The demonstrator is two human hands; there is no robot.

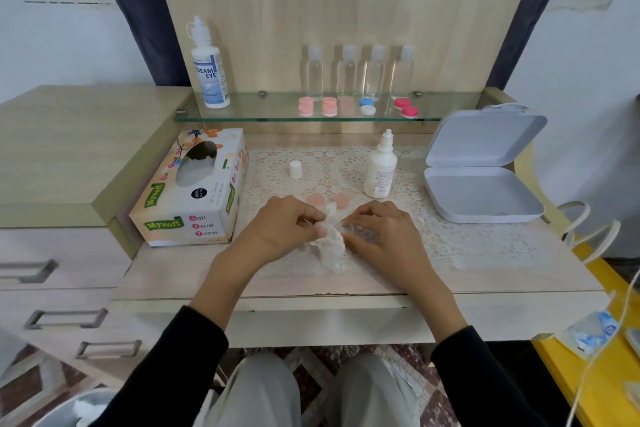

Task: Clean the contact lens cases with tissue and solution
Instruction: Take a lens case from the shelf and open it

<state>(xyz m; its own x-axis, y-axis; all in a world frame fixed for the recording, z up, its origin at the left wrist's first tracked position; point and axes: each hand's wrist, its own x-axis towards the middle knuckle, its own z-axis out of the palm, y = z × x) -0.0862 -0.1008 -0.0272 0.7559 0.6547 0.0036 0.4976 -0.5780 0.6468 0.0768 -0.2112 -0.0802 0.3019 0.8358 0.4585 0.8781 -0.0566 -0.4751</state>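
My left hand (284, 224) pinches a crumpled white tissue (330, 246) over the lace mat. My right hand (377, 232) grips a clear lens case body (360, 230), pressed against the tissue. Two pale pink caps (327, 200) lie on the mat just behind my hands. A small white solution bottle (380, 168) stands uncapped behind them, and its white cap (295, 169) stands to the left. The tissue box (194, 187) lies at the left. Several closed lens cases (356, 106), pink, blue-white and red, sit on the glass shelf.
A large solution bottle (209, 66) stands at the shelf's left end, several clear empty bottles (360, 71) along its back. An open grey box (481, 166) lies at the right. Drawers (62, 288) are at the left, a yellow surface (595, 374) with cords at the right.
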